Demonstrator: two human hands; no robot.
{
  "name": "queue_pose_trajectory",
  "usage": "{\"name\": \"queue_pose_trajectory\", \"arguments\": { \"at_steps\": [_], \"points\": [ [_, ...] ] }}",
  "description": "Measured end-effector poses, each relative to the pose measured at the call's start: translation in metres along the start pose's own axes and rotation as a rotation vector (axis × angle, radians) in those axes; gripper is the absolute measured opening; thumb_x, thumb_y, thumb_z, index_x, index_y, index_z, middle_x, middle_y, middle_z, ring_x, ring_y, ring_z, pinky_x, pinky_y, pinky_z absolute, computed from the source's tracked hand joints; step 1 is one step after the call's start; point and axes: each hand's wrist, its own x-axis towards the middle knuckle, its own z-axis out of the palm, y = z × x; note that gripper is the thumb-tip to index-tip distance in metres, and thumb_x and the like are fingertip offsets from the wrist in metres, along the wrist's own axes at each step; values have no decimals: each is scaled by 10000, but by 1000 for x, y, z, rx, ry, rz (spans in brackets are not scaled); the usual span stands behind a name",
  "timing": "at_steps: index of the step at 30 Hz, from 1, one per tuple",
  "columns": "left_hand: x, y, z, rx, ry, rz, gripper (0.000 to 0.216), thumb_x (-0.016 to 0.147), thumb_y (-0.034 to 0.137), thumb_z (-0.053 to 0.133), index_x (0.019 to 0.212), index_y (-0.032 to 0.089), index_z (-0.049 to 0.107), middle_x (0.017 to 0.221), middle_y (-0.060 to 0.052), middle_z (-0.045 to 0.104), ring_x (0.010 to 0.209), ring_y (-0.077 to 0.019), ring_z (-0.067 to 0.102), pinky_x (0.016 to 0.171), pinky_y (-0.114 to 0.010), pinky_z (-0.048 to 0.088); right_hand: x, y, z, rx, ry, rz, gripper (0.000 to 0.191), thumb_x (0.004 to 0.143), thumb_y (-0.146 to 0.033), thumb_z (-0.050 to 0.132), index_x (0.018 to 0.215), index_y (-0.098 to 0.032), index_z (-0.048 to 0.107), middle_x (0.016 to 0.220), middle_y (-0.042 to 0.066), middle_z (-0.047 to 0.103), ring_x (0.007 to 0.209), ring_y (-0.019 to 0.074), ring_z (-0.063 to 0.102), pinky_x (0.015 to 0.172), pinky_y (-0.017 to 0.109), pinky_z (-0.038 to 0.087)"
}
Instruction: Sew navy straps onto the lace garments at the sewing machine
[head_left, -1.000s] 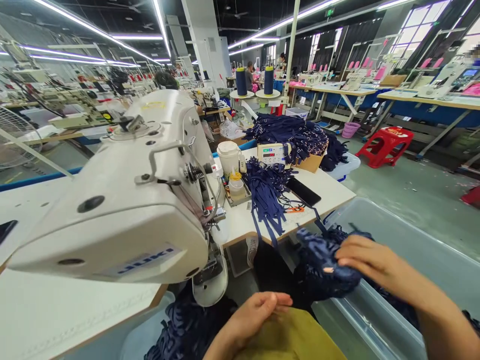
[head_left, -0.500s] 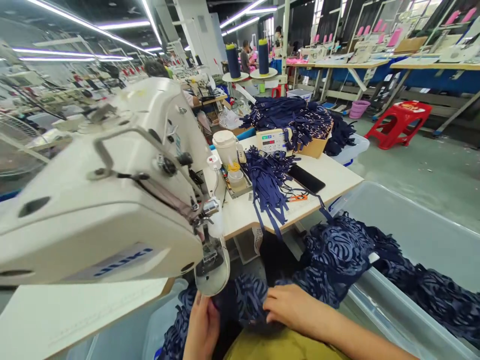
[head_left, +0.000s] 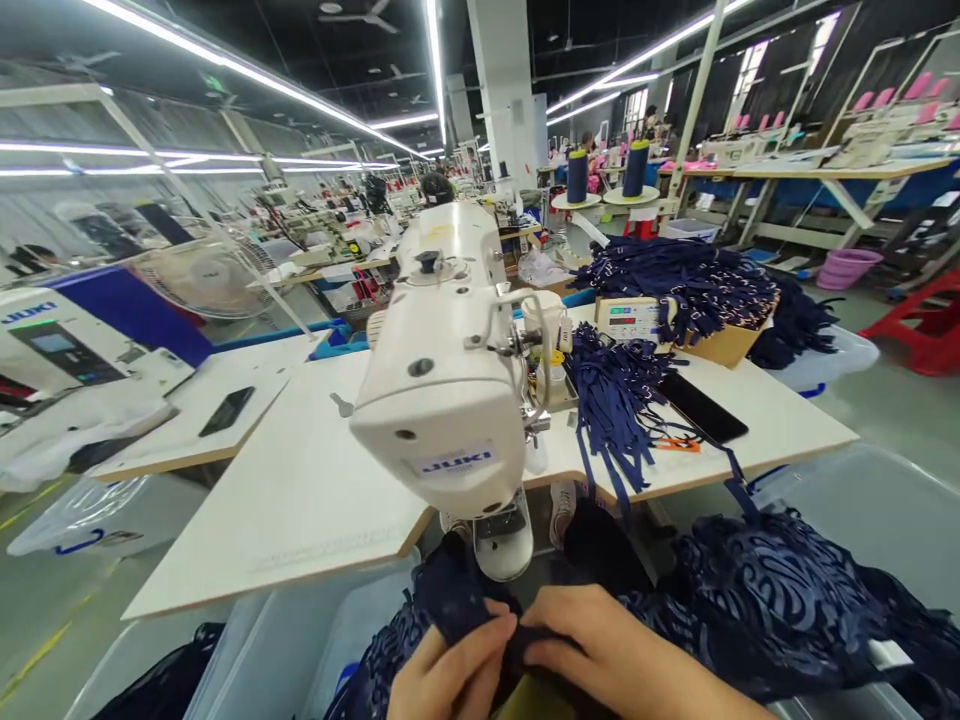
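Note:
My left hand [head_left: 448, 673] and my right hand [head_left: 600, 650] meet at the bottom centre, both pinching a piece of navy lace fabric [head_left: 465, 608] just below the white Juki sewing machine [head_left: 450, 390]. More of the same navy lace [head_left: 772, 600] trails to the right into a clear plastic bin [head_left: 885, 500]. Fingers of both hands are closed on the cloth.
The white sewing table [head_left: 300, 490] carries navy straps [head_left: 615, 400], a black phone [head_left: 701, 408], a control box [head_left: 628, 320] and a cardboard box piled with navy pieces [head_left: 690, 280]. Another bin [head_left: 247, 650] sits lower left. A fan [head_left: 202, 280] and other workstations stand behind.
My right hand left the lace in the right bin and came to the lap beside my left hand; both now grip the fabric under the machine. The camera swung left and back.

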Motion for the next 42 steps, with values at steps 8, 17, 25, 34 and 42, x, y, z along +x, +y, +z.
{"name": "queue_pose_trajectory", "arguments": {
  "at_steps": [8,17,25,34,42],
  "points": [
    [16,16,20,-173,-38,-93,267,903,191,564,1155,265,609,760,20,693,559,-91,624,529,-143,511,-10,10,4,231,128,167,272,907,-402,544,1098,-228,631,913,17,695,864,183,640,777,248,489],
    [18,11,22,106,118,-113,263,955,163,478,1158,189,643,951,-77,659,847,-149,650,758,-234,554,9,20,-5,22,346,307,315,889,-523,504,780,-229,525,647,-41,473,618,139,489,571,224,417],
    [23,1,18,518,-84,176,244,962,229,500,1176,159,595,1206,-76,642,1225,-194,527,1058,-336,399,39,25,-24,-111,195,306,319,917,-509,462,756,-236,434,645,-50,475,601,141,462,560,251,382],
    [21,-12,17,490,-199,68,258,994,280,431,1164,144,570,1336,-103,573,1300,-184,463,1041,-347,369,21,47,-18,175,248,277,300,934,-526,442,905,-239,526,760,-23,488,727,154,512,652,234,456],
    [14,-11,15,611,-163,128,329,981,247,488,1306,223,531,1396,-45,528,1239,-169,506,1045,-322,321,27,42,-34,80,336,233,261,911,-483,510,1003,-240,535,908,27,578,852,178,569,767,261,488]
  ]
}}
